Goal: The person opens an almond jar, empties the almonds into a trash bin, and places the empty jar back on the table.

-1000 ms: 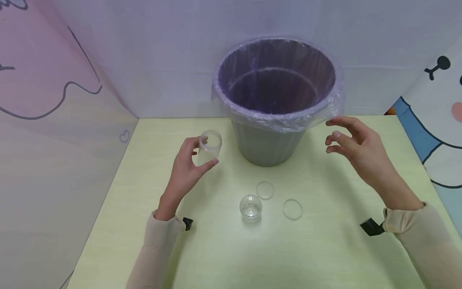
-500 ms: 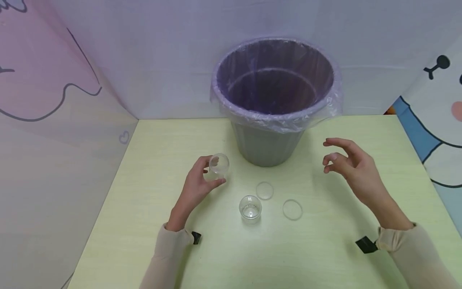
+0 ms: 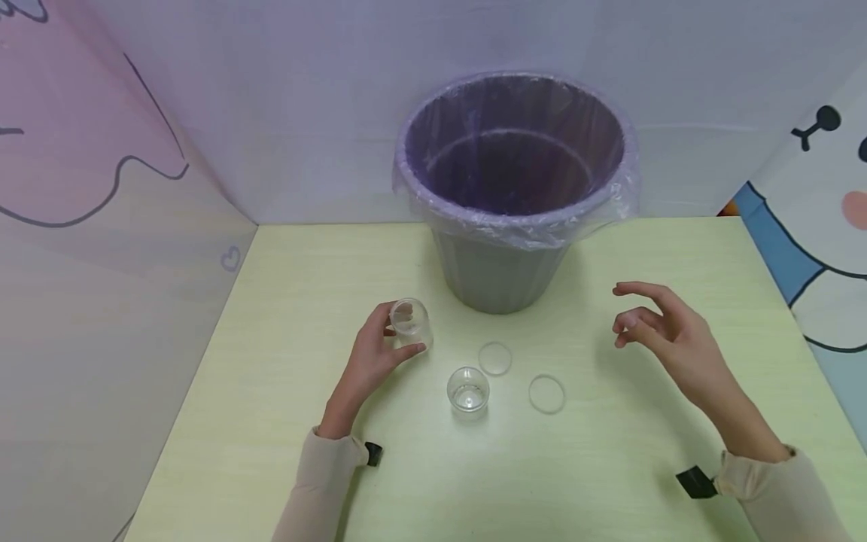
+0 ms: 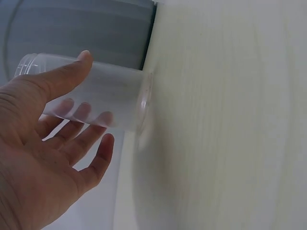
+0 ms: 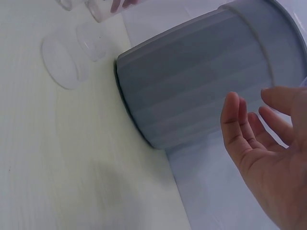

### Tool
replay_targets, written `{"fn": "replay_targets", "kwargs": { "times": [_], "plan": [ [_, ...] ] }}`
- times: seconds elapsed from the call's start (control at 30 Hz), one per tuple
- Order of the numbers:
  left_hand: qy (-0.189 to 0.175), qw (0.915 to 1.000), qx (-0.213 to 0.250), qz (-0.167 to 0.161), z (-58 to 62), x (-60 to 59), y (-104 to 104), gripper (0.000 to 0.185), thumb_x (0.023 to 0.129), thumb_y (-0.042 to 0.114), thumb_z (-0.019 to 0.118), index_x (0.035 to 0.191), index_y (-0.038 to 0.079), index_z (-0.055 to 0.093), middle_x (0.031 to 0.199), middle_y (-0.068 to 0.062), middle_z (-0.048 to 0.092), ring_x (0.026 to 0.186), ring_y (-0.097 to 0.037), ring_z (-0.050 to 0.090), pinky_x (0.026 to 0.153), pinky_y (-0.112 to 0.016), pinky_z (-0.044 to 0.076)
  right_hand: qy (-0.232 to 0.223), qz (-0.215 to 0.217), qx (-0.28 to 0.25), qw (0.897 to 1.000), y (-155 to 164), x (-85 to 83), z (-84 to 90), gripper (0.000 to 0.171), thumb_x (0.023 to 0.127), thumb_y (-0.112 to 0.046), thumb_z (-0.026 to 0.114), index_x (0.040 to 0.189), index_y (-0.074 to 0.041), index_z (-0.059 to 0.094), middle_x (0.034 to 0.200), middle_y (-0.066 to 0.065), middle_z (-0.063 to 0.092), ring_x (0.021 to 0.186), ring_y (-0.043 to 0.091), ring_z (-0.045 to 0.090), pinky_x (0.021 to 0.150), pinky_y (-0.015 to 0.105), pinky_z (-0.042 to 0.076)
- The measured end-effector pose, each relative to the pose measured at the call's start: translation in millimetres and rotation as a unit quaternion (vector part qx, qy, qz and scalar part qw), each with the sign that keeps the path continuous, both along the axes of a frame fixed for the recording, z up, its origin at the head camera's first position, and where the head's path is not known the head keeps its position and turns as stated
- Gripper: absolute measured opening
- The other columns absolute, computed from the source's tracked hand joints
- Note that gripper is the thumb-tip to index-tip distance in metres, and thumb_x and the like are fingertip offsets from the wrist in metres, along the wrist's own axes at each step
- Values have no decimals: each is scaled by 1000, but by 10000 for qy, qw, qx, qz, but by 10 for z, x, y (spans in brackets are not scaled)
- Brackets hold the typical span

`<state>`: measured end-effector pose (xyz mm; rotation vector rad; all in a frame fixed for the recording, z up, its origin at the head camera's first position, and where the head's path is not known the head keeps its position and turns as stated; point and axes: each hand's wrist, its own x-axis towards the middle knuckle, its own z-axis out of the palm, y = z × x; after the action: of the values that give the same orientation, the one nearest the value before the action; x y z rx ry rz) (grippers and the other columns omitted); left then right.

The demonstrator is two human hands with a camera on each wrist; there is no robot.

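Observation:
My left hand (image 3: 369,369) grips a clear plastic jar (image 3: 410,320), thumb on one side and fingers on the other. In the left wrist view the jar (image 4: 110,91) has its base right at the tabletop. Nearer me stands a second clear jar (image 3: 467,393), upright with its mouth up. Beside it lie two clear round lids, the left lid (image 3: 495,375) and the right lid (image 3: 547,413), both flat on the table. Off to the right, my right hand (image 3: 684,354) hovers over the table, fingers loosely bent, holding nothing.
A grey bin (image 3: 501,275) lined with a thin plastic bag (image 3: 535,229) stands at the back of the pale table (image 3: 515,482), beyond both hands. A whitish wall (image 3: 305,113) rises behind it, and printed panels flank the table on both sides.
My left hand has come down and toward me with the jar, shifting slightly right, and the jar is lower. My right hand has drawn back from beside the bin's rim.

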<state>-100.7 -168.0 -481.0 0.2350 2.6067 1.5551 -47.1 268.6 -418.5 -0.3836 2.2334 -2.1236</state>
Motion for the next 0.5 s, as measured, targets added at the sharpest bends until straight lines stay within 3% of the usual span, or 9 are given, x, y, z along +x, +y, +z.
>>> {"fn": "replay_targets", "kwargs": {
  "times": [0.13,0.27,0.4,0.5],
  "plan": [
    [-101,9999,55,-12,0,-3,-13,68,82,9,89,141,9,54,137,-10,62,126,-32,62,105,-49,51,-36,-27,273,9996,41,64,20,47,103,10,53,149,4,46,105,3,71,87,14,70,82,20,59],
    [-15,9998,-146,-153,17,6,-60,73,83,12,89,145,10,51,141,-9,59,129,-32,59,106,-51,50,-88,-171,1047,9943,104,122,66,50,102,8,56,150,-3,47,101,-1,73,84,14,71,83,17,58],
    [112,9986,-441,-251,56,52,-150,77,83,15,89,149,14,49,143,-6,57,132,-30,56,109,-52,48,36,-369,2067,9777,168,189,112,55,101,4,61,153,-12,48,117,-11,67,83,9,72,82,13,55],
    [256,9967,-713,-288,96,104,-228,78,83,16,90,149,17,49,145,-2,56,135,-28,54,112,-53,45,317,-474,2408,9689,194,237,131,58,99,8,63,151,-12,49,133,-12,56,88,2,70,79,12,55]
  ]
}}
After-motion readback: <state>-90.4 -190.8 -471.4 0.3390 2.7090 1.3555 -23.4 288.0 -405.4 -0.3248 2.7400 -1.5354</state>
